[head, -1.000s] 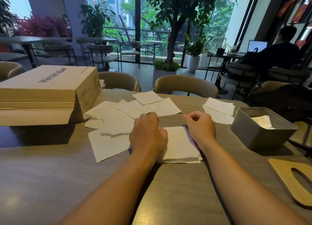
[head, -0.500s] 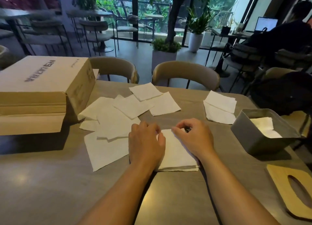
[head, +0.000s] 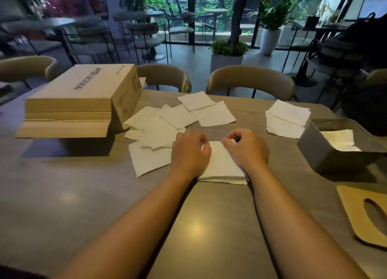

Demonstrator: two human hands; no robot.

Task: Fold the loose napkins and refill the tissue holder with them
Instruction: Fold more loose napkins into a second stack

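A stack of folded white napkins [head: 222,165] lies on the table in front of me. My left hand [head: 189,153] rests on its left side with fingers curled, pinching the top napkin's far edge. My right hand [head: 248,148] sits on the right side, fingers curled and pinching the same edge. Several loose napkins [head: 167,123] lie spread to the left and behind. Two more napkins [head: 287,119] lie at the right. The grey tissue holder [head: 326,153] stands open at the right with a white napkin [head: 339,140] inside.
A cardboard box [head: 83,98] stands at the table's left. The holder's wooden lid [head: 356,205] with an oval slot lies at the right front edge. Two chairs [head: 251,80] stand behind the table. Plants and café furniture fill the background.
Both hands have drawn closer together at the stack's far edge, fingers curling onto the top napkin. The view has tilted down.
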